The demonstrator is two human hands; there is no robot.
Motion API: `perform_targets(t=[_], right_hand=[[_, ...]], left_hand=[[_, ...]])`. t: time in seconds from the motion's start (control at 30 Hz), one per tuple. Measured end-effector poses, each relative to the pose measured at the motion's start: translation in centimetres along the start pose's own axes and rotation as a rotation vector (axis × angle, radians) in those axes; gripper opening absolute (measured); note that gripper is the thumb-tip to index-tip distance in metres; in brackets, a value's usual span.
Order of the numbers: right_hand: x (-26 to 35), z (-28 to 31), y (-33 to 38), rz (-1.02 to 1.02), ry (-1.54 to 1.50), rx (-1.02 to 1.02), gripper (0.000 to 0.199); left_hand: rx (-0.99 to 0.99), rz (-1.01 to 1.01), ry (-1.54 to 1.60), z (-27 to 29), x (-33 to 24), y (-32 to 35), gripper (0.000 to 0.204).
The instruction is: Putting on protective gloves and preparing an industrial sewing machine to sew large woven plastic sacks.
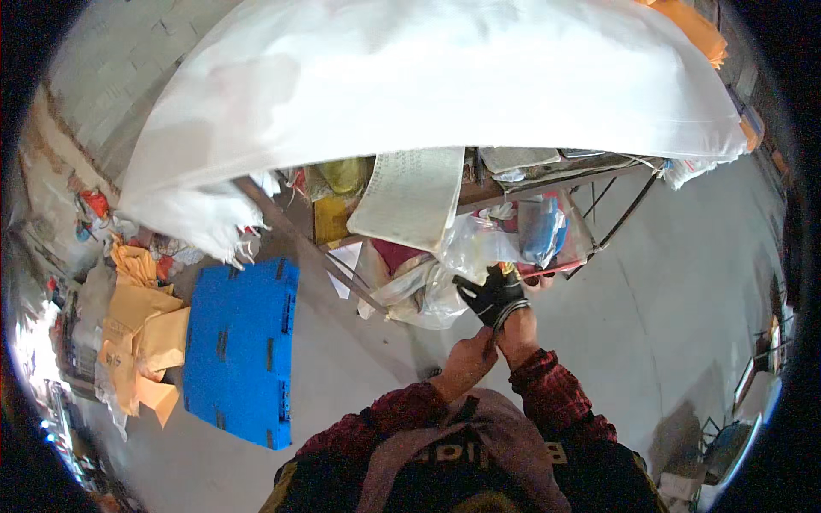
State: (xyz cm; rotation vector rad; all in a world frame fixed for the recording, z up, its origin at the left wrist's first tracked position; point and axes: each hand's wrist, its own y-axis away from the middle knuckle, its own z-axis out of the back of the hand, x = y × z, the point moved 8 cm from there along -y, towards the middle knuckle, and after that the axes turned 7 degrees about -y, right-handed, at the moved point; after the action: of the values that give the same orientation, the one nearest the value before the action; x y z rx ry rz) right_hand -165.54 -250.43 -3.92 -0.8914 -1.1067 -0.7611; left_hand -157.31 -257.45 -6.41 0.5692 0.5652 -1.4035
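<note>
A black glove point(493, 301) covers my right hand point(500, 299), which is held out in front of me with its fingers apart and nothing plainly in them. My bare left hand point(469, 357) is closed at the right wrist, pinching the glove's cuff. Just beyond the gloved fingers, clear plastic bags point(481, 244) and a blue packet point(540, 232) lie on a low shelf under the table. Both forearms wear dark red patterned sleeves.
White fabric point(479, 81) covers the table ahead, with a pale printed sheet point(410, 197) hanging from its edge. Angled metal legs point(629, 209) support it. To the left stand a blue plastic pallet point(239, 350) and brown paper sacks point(141, 329) on the grey floor.
</note>
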Motion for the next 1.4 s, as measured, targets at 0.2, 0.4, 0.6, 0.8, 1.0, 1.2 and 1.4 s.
perform_targets(t=[0.2,0.4,0.6,0.8,1.0,1.2,1.4], right_hand=[[-4.9,-1.2,-2.5,-0.034,-0.187,-0.124,0.044],[-9.6,-3.9,-2.4,-0.467,-1.058,-0.095,0.051],[-7.2,-4.1,-4.3,-0.405,-1.050,0.014,0.049],[-5.8,-1.7,-6.7,-0.287,-0.922,0.025,0.040],[-0.5,1.3,-8.7,0.035,-0.028,-0.029,0.047],[2.6,0.2,-8.9,-0.005,-0.516,-0.008,0.045],[5.7,-0.8,-10.2,0.167,0.274,0.103,0.046]], left_hand=[[0.171,-0.228,0.075,1.3,0.2,-3.0,0.026],[0.050,-0.306,0.199,1.2,1.6,-4.9,0.020],[0.240,-0.096,0.148,1.5,2.7,-6.5,0.017],[0.067,-0.334,0.270,3.0,0.1,-7.4,0.015],[0.250,-0.162,0.463,3.2,-0.5,-8.7,0.014],[0.332,-0.009,0.702,1.6,0.8,-9.6,0.020],[0.003,-0.130,0.352,3.9,1.1,-10.0,0.023]])
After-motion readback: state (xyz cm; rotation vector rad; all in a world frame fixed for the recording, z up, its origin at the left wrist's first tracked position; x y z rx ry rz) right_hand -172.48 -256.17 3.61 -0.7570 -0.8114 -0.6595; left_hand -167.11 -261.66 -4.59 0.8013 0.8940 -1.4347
